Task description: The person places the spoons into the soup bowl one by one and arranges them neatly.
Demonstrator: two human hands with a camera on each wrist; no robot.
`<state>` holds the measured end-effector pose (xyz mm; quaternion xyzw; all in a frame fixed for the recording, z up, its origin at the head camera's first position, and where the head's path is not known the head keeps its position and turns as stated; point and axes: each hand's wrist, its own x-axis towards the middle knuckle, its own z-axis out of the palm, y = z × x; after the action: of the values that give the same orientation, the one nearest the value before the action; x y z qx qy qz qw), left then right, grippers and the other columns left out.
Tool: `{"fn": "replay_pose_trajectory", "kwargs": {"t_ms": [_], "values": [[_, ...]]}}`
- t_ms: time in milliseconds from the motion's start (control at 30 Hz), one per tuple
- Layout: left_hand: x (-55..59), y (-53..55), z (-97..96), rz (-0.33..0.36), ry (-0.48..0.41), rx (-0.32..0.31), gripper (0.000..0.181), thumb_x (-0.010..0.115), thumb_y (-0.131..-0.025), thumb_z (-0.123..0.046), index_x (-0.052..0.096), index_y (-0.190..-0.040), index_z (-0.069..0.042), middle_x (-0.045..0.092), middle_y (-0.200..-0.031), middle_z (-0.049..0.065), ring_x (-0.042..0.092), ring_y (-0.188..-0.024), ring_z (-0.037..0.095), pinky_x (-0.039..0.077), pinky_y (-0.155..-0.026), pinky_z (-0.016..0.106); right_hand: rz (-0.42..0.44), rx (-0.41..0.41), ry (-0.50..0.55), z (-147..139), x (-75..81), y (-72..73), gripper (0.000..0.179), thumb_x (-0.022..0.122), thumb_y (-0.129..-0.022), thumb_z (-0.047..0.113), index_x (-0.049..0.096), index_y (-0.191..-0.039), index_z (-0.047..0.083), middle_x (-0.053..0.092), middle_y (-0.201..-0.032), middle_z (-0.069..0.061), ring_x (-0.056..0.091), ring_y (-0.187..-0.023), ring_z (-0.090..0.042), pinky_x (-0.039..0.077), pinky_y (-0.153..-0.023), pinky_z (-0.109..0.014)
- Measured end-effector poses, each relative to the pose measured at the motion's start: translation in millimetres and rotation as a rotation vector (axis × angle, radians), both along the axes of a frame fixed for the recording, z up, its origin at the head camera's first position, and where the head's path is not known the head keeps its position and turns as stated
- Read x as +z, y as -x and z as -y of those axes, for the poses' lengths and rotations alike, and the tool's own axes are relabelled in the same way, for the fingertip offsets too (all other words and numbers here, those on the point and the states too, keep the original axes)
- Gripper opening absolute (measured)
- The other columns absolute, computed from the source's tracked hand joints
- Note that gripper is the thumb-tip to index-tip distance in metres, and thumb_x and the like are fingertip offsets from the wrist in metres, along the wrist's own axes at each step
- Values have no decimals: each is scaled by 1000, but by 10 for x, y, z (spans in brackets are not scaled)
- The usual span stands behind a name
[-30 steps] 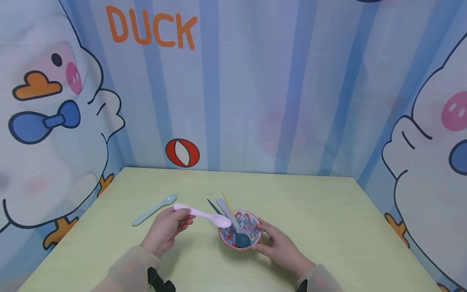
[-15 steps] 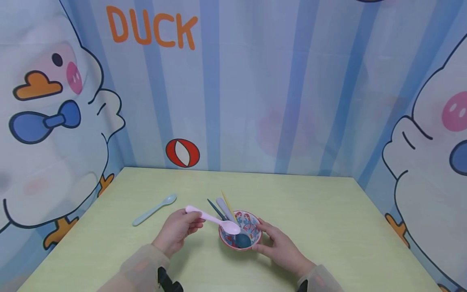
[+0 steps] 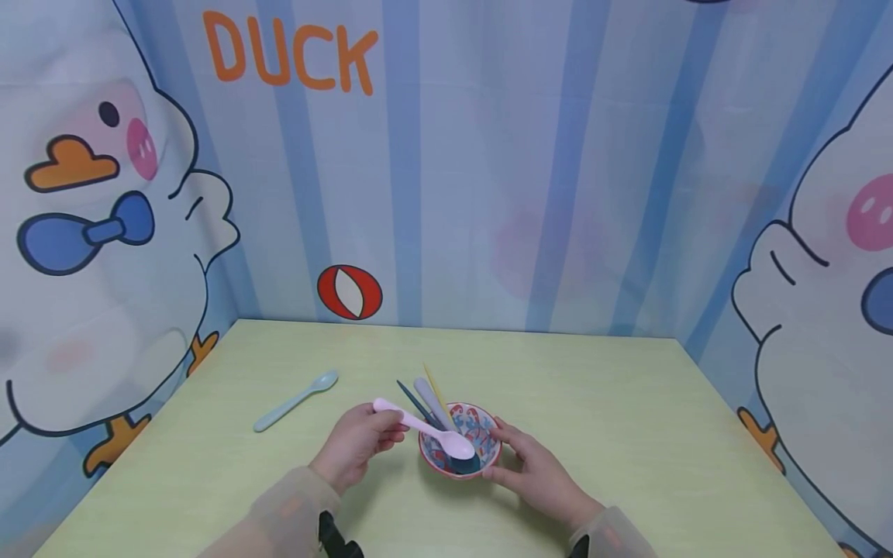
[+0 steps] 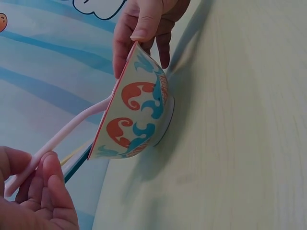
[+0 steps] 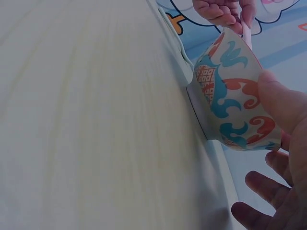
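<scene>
My left hand pinches a pink spoon by its handle between thumb and fingers. The spoon's head hangs over the inside of a patterned bowl with a red rim. At the bowl's right side, my right hand holds the rim with thumb and fingers spread around it. Inside the bowl lies a dark teal spoon. A lavender handle and a thin yellow stick lean out over the back left rim. In the left wrist view the bowl's footed outside shows red and blue swirls.
A light blue spoon lies on the pale yellow table, left of the bowl. Behind the table hangs a striped blue curtain with duck pictures.
My left hand has moved right and slightly toward me, bringing the pink spoon's head from the bowl's left rim to over its middle. The right hand and bowl stay put.
</scene>
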<state>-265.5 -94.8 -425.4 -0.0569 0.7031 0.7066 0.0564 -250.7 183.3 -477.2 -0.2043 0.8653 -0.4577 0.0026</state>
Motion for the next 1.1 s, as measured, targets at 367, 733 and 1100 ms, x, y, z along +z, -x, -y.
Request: {"fn": "replay_pose_trajectory", "kwargs": {"t_ms": [367,733,1100], "values": [[-88,24,-59,0,19,-34,19,60,-89,-8,61,-102,6,66,-80,7,62,-69,14,49,-67,28,-35,0,-8,-4,-31,8,70,74,-81,41,51,-138,7,36,-151,-11,33,-137,-37,34,-104,-55],[-119,60,-61,19,47,-53,19,59,-89,-7,60,-102,7,67,-81,8,61,-69,14,47,-64,25,-17,-1,2,-7,-20,-2,70,75,-81,40,51,-138,7,36,-151,-10,33,-137,-37,34,-104,-54],[-139,85,-59,70,6,-72,22,62,-90,-9,59,-104,7,67,-80,7,62,-67,12,48,-63,23,-15,1,14,-8,-26,-1,69,75,-81,39,50,-138,7,36,-151,-10,32,-138,-37,34,-104,-54]]}}
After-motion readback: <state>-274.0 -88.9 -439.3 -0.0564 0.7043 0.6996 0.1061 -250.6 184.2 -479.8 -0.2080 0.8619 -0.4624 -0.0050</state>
